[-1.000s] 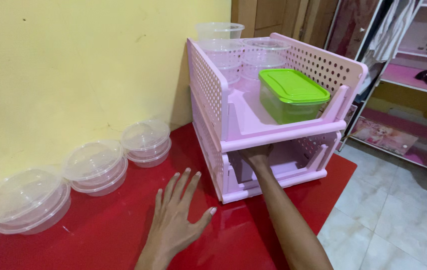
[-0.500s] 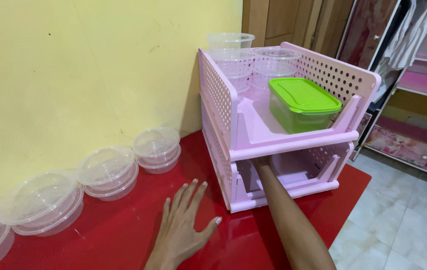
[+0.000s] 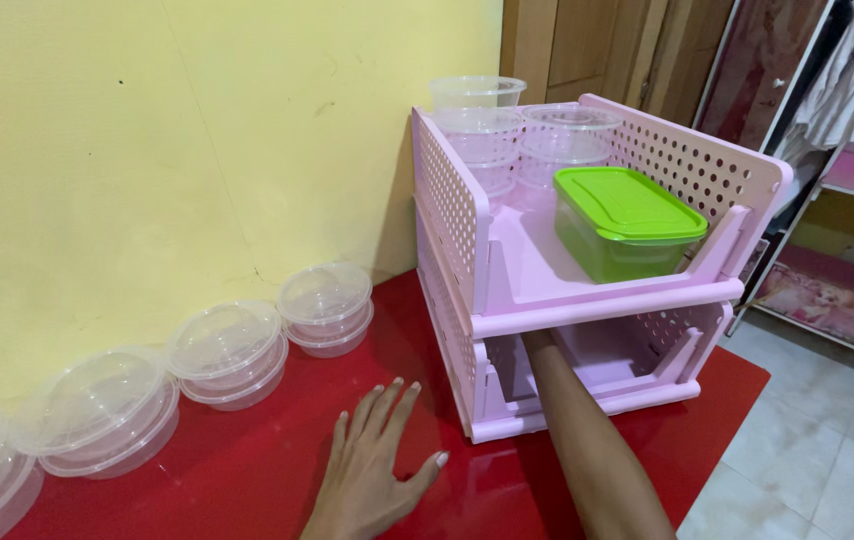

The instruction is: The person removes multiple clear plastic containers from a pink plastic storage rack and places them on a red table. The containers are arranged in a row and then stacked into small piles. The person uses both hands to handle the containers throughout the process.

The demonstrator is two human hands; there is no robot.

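Yellow wall [image 3: 147, 150], red tabletop [image 3: 247, 480], pale tiled floor [image 3: 807, 470], wooden door [image 3: 587, 50] behind.

Lidded box [image 3: 629, 222] on upper tier of stacked rack [image 3: 587, 300] — round tubs [image 3: 232, 352] left, along wall.

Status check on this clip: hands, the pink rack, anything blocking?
Left hand flat on red table, empty. Right hand hidden inside lower tier of pink rack. Green-lidded box on upper tier. Nothing blocking.

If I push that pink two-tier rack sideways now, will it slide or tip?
The pink rack probably slides: its base is wide and the red tabletop looks glossy. It seems light, thin perforated plastic, lower tier apparently empty. With the green-lidded box and clear tubs up top, pushing high might rock it.
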